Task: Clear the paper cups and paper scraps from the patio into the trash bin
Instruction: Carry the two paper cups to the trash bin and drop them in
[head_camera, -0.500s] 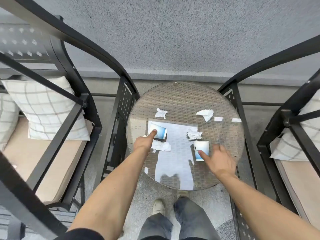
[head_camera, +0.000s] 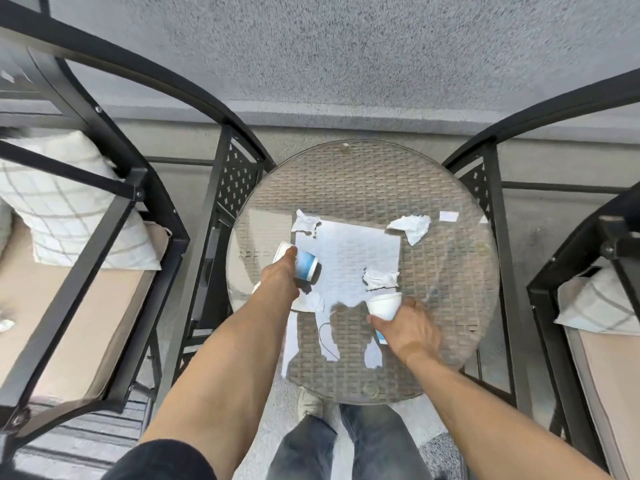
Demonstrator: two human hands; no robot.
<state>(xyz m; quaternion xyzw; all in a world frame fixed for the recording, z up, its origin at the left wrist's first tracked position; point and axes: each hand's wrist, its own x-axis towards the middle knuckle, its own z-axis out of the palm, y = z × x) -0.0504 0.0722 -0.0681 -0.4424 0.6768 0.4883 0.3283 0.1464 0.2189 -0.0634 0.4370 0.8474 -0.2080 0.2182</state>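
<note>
Currently left hand (head_camera: 280, 278) grips a blue-and-white paper cup (head_camera: 300, 263) lying on its side at the left of the round glass table (head_camera: 450, 341), fingers curled round it; contents not visible. Crumpled paper scraps (head_camera: 306, 223) (head_camera: 380, 279) (head_camera: 412, 227) lie mid-table. Right hand (head_camera: 408, 329) holds a second paper cup (head_camera: 384, 305), tilted, near the front edge; inside can't be seen.

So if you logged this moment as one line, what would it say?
left hand: grips tipped cup | right hand: grips second cup | paper scraps: on table
</note>
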